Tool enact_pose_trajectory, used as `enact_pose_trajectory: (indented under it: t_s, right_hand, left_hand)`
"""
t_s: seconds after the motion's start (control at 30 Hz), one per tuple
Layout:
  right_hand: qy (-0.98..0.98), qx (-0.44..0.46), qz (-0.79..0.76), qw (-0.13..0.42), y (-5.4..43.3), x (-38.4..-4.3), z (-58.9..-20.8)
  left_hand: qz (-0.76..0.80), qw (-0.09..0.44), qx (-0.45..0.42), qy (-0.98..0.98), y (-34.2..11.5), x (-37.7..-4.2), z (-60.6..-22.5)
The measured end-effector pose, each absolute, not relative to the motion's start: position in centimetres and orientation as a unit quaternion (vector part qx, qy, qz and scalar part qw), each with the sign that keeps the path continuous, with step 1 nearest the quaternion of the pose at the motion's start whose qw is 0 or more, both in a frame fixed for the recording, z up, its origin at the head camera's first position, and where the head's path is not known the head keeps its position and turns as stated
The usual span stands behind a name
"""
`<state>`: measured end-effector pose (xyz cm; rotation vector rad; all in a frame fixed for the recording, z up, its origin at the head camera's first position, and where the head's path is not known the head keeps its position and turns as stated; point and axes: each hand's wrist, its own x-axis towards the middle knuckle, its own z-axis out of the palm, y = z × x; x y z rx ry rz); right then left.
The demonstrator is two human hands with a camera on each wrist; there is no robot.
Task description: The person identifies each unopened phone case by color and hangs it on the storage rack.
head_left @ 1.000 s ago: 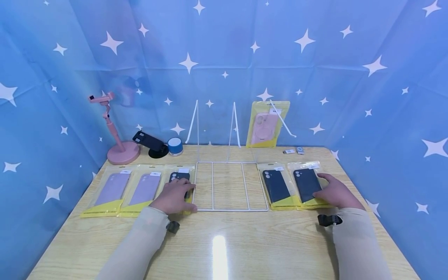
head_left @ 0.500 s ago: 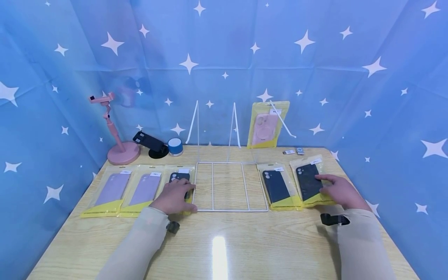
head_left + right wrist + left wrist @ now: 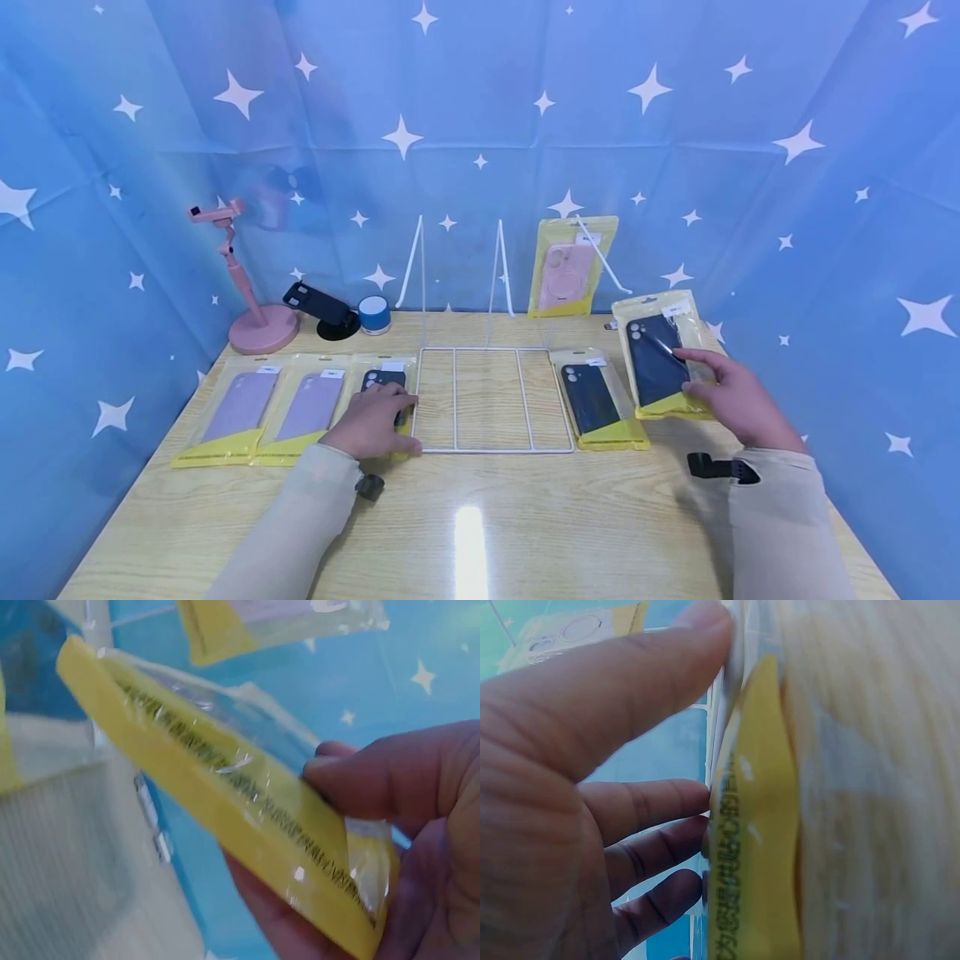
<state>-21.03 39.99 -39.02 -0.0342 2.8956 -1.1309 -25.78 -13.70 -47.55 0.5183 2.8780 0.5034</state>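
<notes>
My right hand (image 3: 738, 404) grips a bagged dark phone case (image 3: 654, 358) by its lower right side. The bag is raised off the table and tilted. In the right wrist view the thumb (image 3: 382, 776) lies on its front, with fingers behind. My left hand (image 3: 371, 421) rests over another bagged dark phone case (image 3: 385, 379) at the left edge of a white wire rack (image 3: 495, 451). Its fingers are extended, fingertips right at the bag's yellow end (image 3: 761, 847) in the left wrist view. A third bagged dark case (image 3: 588, 396) lies right of the rack.
Two bagged lavender cases (image 3: 243, 400) lie at the left. A bagged pink case (image 3: 566, 275) hangs from the rack's right hook; two other hooks stand beside it. Behind are a pink stand (image 3: 264, 327), a black phone holder (image 3: 322, 304) and a blue cylinder (image 3: 374, 314).
My right hand has lifted the rightmost bagged dark phone case off the table, up and away from its neighbour. It now covers part of the small items behind. The left hand stays put.
</notes>
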Motion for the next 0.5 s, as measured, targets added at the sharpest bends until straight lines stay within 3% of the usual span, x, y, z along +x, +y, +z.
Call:
enact_pose_trajectory:
  t_s: [0.27, 0.5]
  right_hand:
    - [0.926, -0.069, -0.372, -0.021, 36.8, -20.6, -37.9]
    - [0.91, -0.124, -0.395, -0.024, 34.3, -21.1, -38.8]
  left_hand:
    - [0.169, 0.084, 0.177, 0.966, -13.8, -25.7, -47.6]
    - [0.169, 0.085, 0.177, 0.966, -13.8, -25.7, -47.5]
